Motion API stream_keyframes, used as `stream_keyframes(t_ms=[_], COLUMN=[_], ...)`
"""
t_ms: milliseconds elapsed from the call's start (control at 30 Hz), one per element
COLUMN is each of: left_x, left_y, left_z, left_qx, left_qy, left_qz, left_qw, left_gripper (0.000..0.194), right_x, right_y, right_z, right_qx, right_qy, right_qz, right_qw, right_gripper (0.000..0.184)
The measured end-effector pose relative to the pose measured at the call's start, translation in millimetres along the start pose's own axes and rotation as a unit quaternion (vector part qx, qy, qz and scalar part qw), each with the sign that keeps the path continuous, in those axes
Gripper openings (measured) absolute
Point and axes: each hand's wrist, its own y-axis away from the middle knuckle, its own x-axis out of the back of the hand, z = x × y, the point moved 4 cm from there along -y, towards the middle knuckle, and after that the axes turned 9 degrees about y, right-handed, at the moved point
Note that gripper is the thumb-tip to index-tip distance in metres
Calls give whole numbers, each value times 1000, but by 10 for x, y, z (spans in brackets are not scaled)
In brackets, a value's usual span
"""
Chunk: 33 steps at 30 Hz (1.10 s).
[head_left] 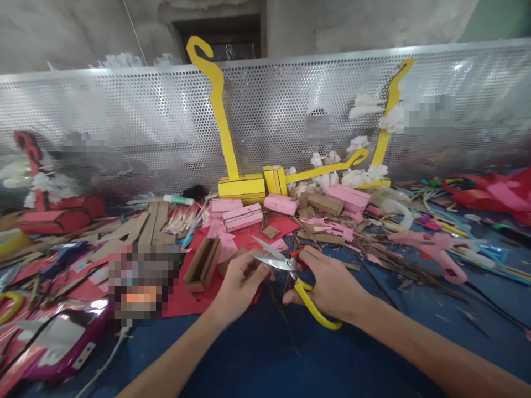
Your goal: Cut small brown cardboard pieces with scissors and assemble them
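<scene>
Right hand (336, 282): closed around the yellow handle of the scissors (291, 265), with blades parted and directed up and to the left. Small red piece (296, 253) at the right fingertips. Left hand (240, 284): narrow grip, fingertips together beneath the lower blade; cannot tell what is pinched, or whether in contact with the blade. Scissors location: between both hands, above the blue work surface (249, 359). Left of the hands: open cardboard box (203, 265) on a red sheet (182, 301). Beyond the hands: pink blocks (243, 217), then a yellow hook-topped upright (224, 124) on a yellow box (241, 188), in front of a perforated metal panel (166, 116). Right side: pink glue gun (442, 249) near cardboard scraps (394, 260).
</scene>
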Motion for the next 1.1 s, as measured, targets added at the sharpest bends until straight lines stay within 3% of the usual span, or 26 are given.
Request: stream_keyframes(t_ms=[367, 533, 733, 933, 1100], left_x=[26, 84, 175, 148, 140], left_y=[-22, -53, -73, -59, -70], left_z=[-27, -87, -46, -23, 4], left_qx=[20, 53, 24, 20, 35], left_qy=[17, 55, 22, 34, 62], left_qz=[4, 59, 130, 130, 121], left_qw=[1000, 995, 991, 991, 990], left_gripper=[35, 41, 29, 26, 18], right_x=[-43, -47, -21, -10, 14], right_y=[-33, -94, -73, -44, -55], right_z=[104, 234, 365, 213, 147], right_qx=[0, -42, -50, -16, 18], right_qy=[-48, -66, -54, -31, 13], right_qz=[58, 78, 48, -16, -4], right_qw=[997, 994, 996, 999, 1000], right_gripper=[59, 51, 38, 45, 54])
